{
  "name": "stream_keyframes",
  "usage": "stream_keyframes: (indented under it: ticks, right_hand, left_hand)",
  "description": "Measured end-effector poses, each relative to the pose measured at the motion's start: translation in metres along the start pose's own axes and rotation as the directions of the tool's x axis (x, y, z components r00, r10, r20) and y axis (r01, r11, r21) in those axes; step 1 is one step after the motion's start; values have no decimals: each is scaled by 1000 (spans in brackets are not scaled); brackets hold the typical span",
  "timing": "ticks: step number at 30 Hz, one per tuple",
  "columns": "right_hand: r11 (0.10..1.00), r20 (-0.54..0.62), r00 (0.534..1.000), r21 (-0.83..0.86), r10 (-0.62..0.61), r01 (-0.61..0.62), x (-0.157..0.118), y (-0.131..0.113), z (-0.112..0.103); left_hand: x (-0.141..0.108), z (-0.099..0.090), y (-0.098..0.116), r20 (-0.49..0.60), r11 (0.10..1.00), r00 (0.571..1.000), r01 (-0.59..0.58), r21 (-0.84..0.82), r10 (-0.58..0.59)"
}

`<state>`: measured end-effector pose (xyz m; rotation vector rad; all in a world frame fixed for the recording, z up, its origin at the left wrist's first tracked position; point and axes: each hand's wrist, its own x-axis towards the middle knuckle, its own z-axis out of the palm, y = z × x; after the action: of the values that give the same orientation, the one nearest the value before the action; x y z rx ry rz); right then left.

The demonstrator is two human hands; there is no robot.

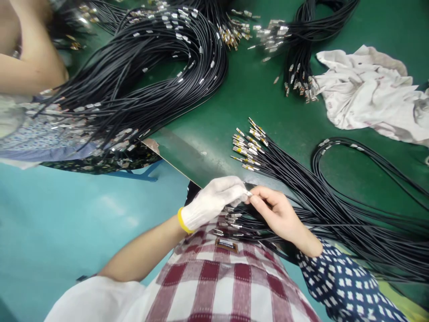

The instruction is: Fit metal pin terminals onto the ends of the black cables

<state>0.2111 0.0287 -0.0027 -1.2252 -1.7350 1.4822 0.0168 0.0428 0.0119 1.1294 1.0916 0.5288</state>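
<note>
My left hand (pixel 217 197), in a white knit glove with a yellow cuff, is closed with its fingertips at the metal end of a black cable (pixel 248 193). Bare and also closed, my right hand (pixel 277 213) pinches the same end between thumb and forefinger. The fingers hide most of it. Below my hands, several loose cable ends (pixel 231 217) with silver tips lie against my checked apron (pixel 231 277). Just beyond them, a bundle of black cables (pixel 301 179) spreads its yellow-marked metal ends (pixel 250 150) over the green table (pixel 201 129).
A large coiled cable bundle (pixel 208 67) lies at the upper left, beside another person's arm (pixel 33 58). Another bundle (pixel 311 31) sits at the back. A crumpled white cloth (pixel 368 89) is at the right. The table's edge (pixel 177 167) runs diagonally beside my left hand.
</note>
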Motion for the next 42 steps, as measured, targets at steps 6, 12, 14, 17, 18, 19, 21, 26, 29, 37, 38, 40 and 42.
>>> stream_keyframes:
  ticks: [6, 12, 14, 17, 18, 19, 21, 26, 29, 37, 38, 40, 42]
  right_hand:
    - [1000, -19, 1000, -15, 11, -11, 1, 3, 2]
    - [998, -59, 998, -63, -14, 10, 0, 5, 7]
    - [997, -47, 999, -70, -21, 18, 0, 5, 7]
    - [996, -34, 999, -79, -40, 37, 0, 5, 7]
    - [996, -32, 998, -82, -47, 44, 1, 4, 7]
    - [995, -32, 998, -86, -54, 51, 1, 4, 7]
    - [994, -36, 998, -91, -60, 57, 2, 3, 7]
    - [995, -38, 997, -83, -64, 61, 3, 3, 7]
    - [994, -39, 996, -77, -75, 72, 3, 3, 8]
    - [995, -36, 998, -87, -51, 48, 1, 2, 8]
    - [996, -33, 998, -74, -45, 43, 1, 2, 8]
    - [999, -25, 999, -37, -29, 28, 1, 2, 7]
    - [1000, -17, 1000, 1, -7, 7, 1, 3, 6]
  left_hand:
    - [2, -7, 3, 71, 997, 995, 72, -6, -71]
    - [4, -12, 5, 137, 996, 987, 78, 36, -82]
    - [4, -14, 6, 177, 996, 981, 75, 42, -81]
    - [4, -15, 6, 201, 996, 976, 78, 36, -84]
    - [4, -15, 5, 198, 996, 976, 81, 35, -87]
    - [4, -15, 5, 196, 996, 976, 86, 37, -91]
    - [5, -15, 4, 200, 995, 975, 94, 39, -100]
    - [6, -17, 4, 238, 995, 966, 97, 30, -101]
    - [6, -17, 5, 246, 996, 965, 84, 16, -86]
    - [10, -21, 4, 281, 995, 954, 99, 19, -100]
    - [10, -22, 4, 294, 995, 951, 96, 12, -95]
    - [11, -25, 5, 337, 994, 937, 105, -15, -94]
    - [13, -25, 7, 354, 994, 931, 106, -35, -87]
